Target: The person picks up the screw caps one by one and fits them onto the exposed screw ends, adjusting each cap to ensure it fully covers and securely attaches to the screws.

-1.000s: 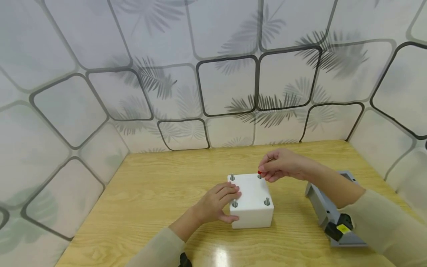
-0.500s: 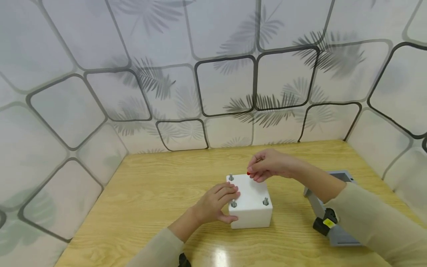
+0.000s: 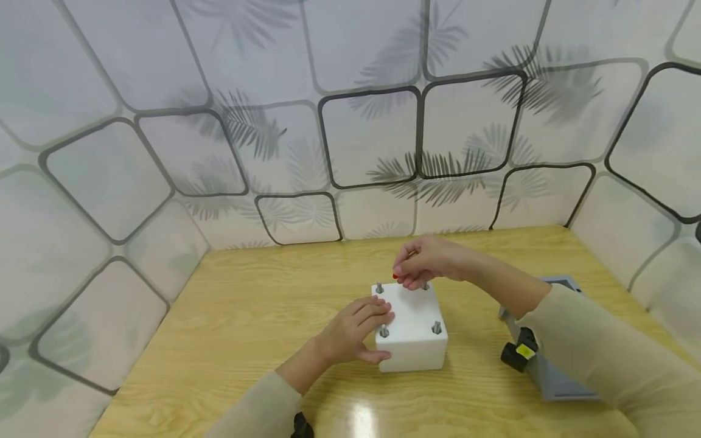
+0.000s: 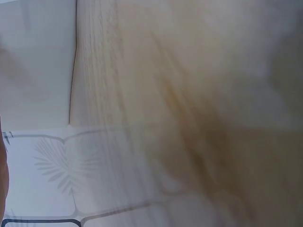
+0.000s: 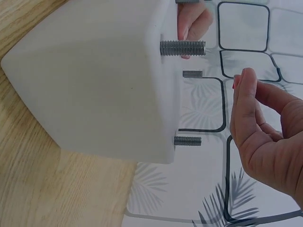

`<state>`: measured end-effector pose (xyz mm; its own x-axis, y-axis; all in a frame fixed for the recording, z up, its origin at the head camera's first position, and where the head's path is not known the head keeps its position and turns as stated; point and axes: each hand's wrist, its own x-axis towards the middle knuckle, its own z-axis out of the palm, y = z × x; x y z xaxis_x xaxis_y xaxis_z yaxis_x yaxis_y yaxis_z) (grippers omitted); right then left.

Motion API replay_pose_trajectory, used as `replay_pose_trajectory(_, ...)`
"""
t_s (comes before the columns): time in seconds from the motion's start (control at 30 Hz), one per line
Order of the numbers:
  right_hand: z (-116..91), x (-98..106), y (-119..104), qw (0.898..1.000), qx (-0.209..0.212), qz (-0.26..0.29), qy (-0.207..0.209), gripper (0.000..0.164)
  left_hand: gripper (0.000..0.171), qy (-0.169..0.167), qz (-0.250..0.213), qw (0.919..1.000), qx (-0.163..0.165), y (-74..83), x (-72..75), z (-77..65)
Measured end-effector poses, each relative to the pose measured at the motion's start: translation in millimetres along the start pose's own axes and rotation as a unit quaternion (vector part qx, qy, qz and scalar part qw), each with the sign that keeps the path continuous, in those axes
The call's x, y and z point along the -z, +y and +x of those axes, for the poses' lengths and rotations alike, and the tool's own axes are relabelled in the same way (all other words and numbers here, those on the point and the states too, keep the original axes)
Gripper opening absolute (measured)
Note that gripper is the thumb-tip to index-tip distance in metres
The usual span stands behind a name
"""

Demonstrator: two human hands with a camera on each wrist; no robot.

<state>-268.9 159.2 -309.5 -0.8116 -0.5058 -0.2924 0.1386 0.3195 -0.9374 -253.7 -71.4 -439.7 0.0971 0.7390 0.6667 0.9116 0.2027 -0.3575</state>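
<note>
A white block (image 3: 412, 354) stands on the table with an upright threaded metal stud (image 5: 182, 48) at each corner of its top. My left hand (image 3: 353, 334) holds its left side, fingers laid over the top edge and thumb against the front face. Above the back edge, my right hand (image 3: 429, 261) pinches a small red piece (image 3: 395, 276) between thumb and fingertips; I cannot tell its kind. That piece is near the back left stud (image 3: 380, 288). In the right wrist view the fingertips stand apart from the studs, and the red piece barely shows.
A grey tray (image 3: 569, 389) lies at the right, partly hidden under my right sleeve (image 3: 597, 353). The wooden table (image 3: 263, 304) ends at a patterned cloth wall (image 3: 372, 140) behind. Blurred wood (image 4: 99, 56) and cloth fill the left wrist view.
My right hand has moved left with the red piece, from the back right stud towards the back left one. My left hand has stayed on the block.
</note>
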Motion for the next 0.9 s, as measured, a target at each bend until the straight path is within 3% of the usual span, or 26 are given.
replay_pose_trajectory(0.3,13,-8,-4,0.999,-0.024,-0.026,-0.012,0.018,0.059,0.000,-0.003,1.0000,-0.001,-0.3,1.4,1.6)
replay_pose_trajectory(0.9,28,-22,-6,0.998,-0.029,-0.052,-0.004,0.011,0.058,0.000,-0.004,1.0000,0.001,1.3,2.4,1.2)
